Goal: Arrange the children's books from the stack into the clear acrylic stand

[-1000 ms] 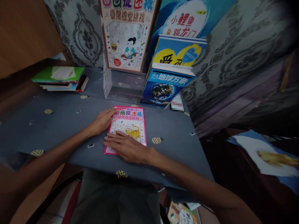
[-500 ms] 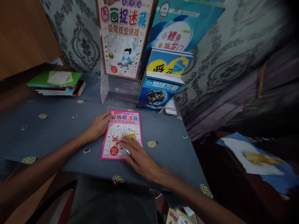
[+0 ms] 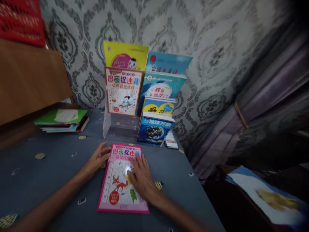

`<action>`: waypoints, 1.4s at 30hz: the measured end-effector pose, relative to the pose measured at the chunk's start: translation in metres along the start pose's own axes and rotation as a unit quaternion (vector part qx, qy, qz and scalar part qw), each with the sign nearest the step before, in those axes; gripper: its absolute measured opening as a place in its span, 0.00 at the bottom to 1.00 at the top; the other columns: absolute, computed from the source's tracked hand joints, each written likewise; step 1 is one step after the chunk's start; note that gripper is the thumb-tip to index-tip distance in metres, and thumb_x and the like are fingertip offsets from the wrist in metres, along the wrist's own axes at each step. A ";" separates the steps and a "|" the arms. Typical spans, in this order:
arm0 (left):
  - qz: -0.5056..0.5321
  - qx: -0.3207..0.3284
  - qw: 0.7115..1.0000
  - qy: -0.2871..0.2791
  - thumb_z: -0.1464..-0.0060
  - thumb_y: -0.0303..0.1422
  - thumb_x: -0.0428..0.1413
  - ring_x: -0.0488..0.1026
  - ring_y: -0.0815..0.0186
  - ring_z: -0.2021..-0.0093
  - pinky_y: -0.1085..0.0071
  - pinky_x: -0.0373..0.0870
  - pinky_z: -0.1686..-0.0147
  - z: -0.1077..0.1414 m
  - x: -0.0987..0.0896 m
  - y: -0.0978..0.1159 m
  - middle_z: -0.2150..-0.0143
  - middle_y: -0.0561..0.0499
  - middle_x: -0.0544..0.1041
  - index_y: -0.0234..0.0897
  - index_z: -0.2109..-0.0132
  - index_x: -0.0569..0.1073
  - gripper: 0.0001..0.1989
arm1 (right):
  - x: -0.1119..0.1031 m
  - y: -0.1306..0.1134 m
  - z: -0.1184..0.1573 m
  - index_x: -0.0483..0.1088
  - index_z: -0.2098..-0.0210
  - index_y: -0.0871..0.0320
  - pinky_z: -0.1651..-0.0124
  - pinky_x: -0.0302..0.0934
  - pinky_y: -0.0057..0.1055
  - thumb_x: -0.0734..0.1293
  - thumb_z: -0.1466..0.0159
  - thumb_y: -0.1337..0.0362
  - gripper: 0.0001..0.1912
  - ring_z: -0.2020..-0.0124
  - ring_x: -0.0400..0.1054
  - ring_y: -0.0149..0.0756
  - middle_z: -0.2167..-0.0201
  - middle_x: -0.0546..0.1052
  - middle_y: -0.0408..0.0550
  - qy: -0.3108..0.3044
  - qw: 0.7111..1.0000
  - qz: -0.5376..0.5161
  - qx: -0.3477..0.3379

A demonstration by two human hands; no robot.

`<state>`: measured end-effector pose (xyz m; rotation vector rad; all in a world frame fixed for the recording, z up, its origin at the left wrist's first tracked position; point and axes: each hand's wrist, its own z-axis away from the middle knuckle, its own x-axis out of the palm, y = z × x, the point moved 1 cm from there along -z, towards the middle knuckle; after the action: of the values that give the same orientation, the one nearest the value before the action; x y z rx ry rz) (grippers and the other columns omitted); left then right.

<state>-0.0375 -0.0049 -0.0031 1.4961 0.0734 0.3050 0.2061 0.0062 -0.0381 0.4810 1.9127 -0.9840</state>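
Observation:
A pink-bordered picture book [image 3: 118, 196] lies flat on the cloth-covered table, its cover showing a red fox. My right hand [image 3: 142, 178] rests on the right half of that cover, fingers stretched towards the title, hiding part of the picture. Beside the upper left edge is my left hand [image 3: 100, 157], fingers apart and curved a little; the fingertips are at the book's edge, and I cannot tell if they touch it. Behind the book stands a clear tiered rack [image 3: 116, 127] with several books, among them a brown-bordered picture book [image 3: 124, 93] and a blue earth book [image 3: 155, 130].
A stack of books with a green one [image 3: 77, 116] on top sits at the back left. A wooden panel [image 3: 31, 77] and a red basket [image 3: 21, 22] are at the far left. Papers [image 3: 256, 193] lie on a dark surface beyond the table's right edge, near a curtain [image 3: 224, 129].
The view has tilted up, showing the rack's upper tiers. My right hand has slid up the cover from its lower part. My left hand's fingers have come off the cover to its left edge.

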 end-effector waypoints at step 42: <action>0.055 0.076 0.995 -0.020 0.58 0.43 0.69 0.82 0.55 0.64 0.64 0.81 0.60 0.010 0.033 0.029 0.65 0.46 0.85 0.33 0.62 0.81 0.19 | -0.018 -0.005 -0.016 0.72 0.44 0.53 0.42 0.69 0.44 0.62 0.30 0.49 0.21 0.47 0.74 0.46 0.49 0.80 0.52 0.179 0.906 -0.380 0.043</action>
<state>-0.0077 -0.0055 0.0311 1.6608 -0.0182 0.3631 0.2029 0.0170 -0.0156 -0.0808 2.4653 -1.5600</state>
